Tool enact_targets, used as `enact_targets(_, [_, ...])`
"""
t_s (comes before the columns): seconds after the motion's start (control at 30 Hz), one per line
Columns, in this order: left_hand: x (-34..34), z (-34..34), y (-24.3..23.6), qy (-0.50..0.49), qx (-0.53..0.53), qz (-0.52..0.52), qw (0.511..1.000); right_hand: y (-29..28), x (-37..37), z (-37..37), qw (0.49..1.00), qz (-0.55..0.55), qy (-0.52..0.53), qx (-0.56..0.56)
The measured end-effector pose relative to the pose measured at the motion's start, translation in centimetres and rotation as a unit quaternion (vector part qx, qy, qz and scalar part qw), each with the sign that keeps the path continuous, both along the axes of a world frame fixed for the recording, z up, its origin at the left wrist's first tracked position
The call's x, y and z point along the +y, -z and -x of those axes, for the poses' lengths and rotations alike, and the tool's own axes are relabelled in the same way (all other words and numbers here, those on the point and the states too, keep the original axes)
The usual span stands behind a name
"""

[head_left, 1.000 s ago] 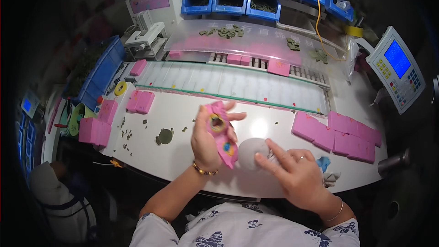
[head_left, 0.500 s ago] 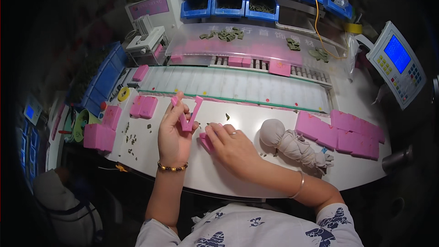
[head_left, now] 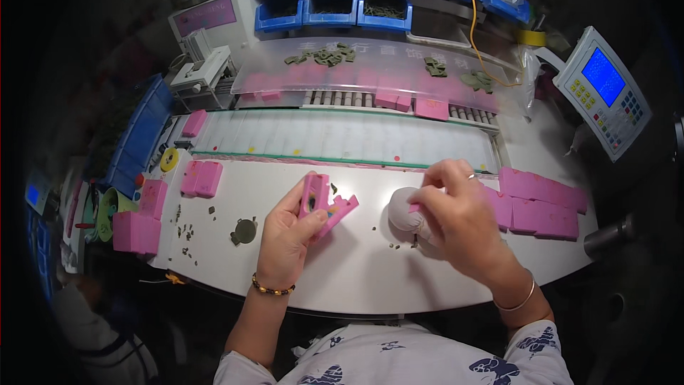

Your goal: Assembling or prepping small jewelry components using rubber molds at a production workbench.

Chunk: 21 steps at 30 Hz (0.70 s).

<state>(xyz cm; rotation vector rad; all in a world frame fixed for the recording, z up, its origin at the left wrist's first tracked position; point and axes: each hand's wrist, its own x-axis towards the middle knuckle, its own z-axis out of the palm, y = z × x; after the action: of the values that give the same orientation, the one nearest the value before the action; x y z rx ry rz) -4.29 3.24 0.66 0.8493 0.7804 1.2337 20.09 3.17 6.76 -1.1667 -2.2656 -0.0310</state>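
My left hand [head_left: 285,242] is closed on an angled pink rubber mould [head_left: 335,212] with dark and coloured patches inside, held upright over the white worktop [head_left: 342,285]. My right hand [head_left: 463,228] is to the right, fingers curled over a small pink piece [head_left: 415,207] beside a grey-white cloth bundle [head_left: 401,217] with a round end; the bundle's rest is behind the hand. A round dark-green piece [head_left: 244,231] and small green scraps [head_left: 185,235] lie to the left of my hands.
Pink blocks [head_left: 541,221] line the right, more [head_left: 135,232] stand left. Behind are a glass-edged strip [head_left: 349,142], a clear shelf with green pieces [head_left: 271,71], blue bins [head_left: 278,11], a keypad display [head_left: 605,93] and a metal cylinder [head_left: 605,237]. A person's sleeve [head_left: 92,328] shows lower left.
The pink mould earlier looked like a crumpled pair with coloured centres; now an angled piece is in my left hand, lower than half a second ago. My right hand has moved right, onto the bundle.
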Motion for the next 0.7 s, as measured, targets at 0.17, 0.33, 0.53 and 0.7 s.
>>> enact_targets(0.17, [-0.3, -2.8, -0.2, 0.06, 0.008, 0.017, 0.998, 3.5, 1.7, -2.0, 0.945, 0.315, -0.039, 0.085])
enact_targets(0.33, [-0.4, -3.6, -0.1, 0.07, 0.032, 0.032, 0.997, 3.6, 1.1, -2.0, 0.905, 0.285, -0.001, 0.316])
enact_targets(0.53, [-0.5, -4.4, 0.9, 0.011, 0.085, -0.071, 0.994, 5.4, 0.4, -1.7, 0.983, 0.059, 0.023, 0.172])
enact_targets(0.7, [-0.7, -5.1, 0.8, 0.023, 0.081, -0.089, 0.992, 4.6, -0.5, -1.4, 0.96, 0.159, 0.033, 0.23])
